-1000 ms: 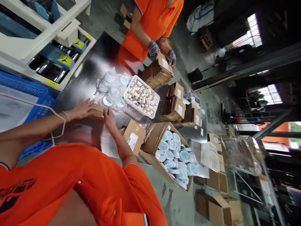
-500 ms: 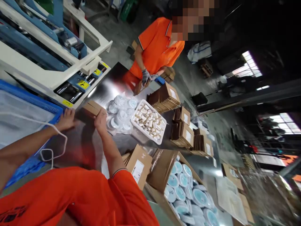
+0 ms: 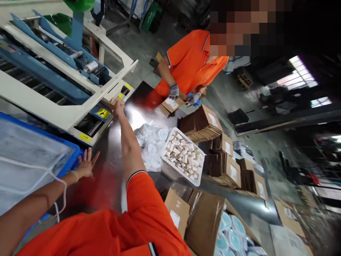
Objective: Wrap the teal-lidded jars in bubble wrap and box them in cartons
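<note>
My right hand [image 3: 118,107] is stretched far forward at the mouth of the roller machine [image 3: 96,117]. Its fingers are closed on the near end of a small cardboard box [image 3: 108,104], most of which is hidden by the machine frame. My left hand [image 3: 86,165] holds nothing. Its fingers are spread above the metal table [image 3: 106,156], beside the corner of a blue-rimmed crate [image 3: 76,156]. To the right of my right forearm lie clear-wrapped round tubs [image 3: 150,149] and a white basket [image 3: 198,183] of small white-and-gold pieces.
Across the table a co-worker [image 3: 191,67] in grey gloves handles a labelled carton [image 3: 172,104]. Stacks of flattened cartons [image 3: 202,124] line the far right. Near me stands an open box [image 3: 202,220] of blue-lidded tubs. A white cable [image 3: 32,163] crosses the crate.
My right hand has moved forward with the small box from the table to the machine's rollers. My left hand has spread its fingers. The co-worker's hands have come apart around a carton.
</note>
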A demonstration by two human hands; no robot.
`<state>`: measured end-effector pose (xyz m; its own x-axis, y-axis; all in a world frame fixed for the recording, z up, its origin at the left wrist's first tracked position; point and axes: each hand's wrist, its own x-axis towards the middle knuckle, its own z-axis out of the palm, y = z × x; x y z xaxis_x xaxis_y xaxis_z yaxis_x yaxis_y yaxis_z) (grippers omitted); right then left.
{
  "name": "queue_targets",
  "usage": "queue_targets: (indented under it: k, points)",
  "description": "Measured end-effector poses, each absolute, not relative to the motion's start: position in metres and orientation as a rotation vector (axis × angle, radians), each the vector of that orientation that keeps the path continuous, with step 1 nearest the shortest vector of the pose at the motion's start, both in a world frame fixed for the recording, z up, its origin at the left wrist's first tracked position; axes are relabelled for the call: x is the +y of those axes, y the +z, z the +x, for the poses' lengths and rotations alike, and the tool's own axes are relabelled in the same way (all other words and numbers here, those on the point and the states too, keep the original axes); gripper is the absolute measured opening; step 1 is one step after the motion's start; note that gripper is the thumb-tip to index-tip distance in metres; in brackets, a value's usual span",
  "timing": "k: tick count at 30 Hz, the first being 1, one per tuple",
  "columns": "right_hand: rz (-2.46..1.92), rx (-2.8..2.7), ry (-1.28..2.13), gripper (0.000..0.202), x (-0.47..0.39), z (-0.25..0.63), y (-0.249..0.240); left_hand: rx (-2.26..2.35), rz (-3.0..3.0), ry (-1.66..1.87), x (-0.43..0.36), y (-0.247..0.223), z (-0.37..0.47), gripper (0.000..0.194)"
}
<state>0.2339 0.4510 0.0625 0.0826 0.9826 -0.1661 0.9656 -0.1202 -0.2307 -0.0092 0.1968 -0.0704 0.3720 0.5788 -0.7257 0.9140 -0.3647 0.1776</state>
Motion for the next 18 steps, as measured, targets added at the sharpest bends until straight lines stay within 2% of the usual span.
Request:
queue_targets:
  k: [3,5,9,14,16,18]
  points:
    - [-2.185,-2.037,0.543,0.091,0.434,0.211,0.067,1.303,2.042,-0.748,0.198,-0.064,-0.010,0.179]
    - [-2.194,-1.981,0.542,0.093,0.384,0.205,0.068,1.311,2.036,-0.741,0.201,-0.057,-0.010,0.181]
    - [-2.522,-1.632,0.501,0.104,0.215,0.234,0.074,1.296,2.098,-0.745,0.205,-0.047,-0.012,0.180]
    - [-3.160,-0.727,0.485,0.122,-0.016,0.289,0.101,1.314,2.214,-0.774,0.203,-0.042,-0.017,0.173]
    - [-3.245,-0.451,0.595,0.128,-0.079,0.292,0.104,1.340,2.252,-0.757,0.204,-0.034,-0.015,0.174]
    - [-3.245,-0.342,0.708,0.122,-0.115,0.282,0.098,1.252,2.324,-0.735,0.205,-0.020,-0.006,0.182]
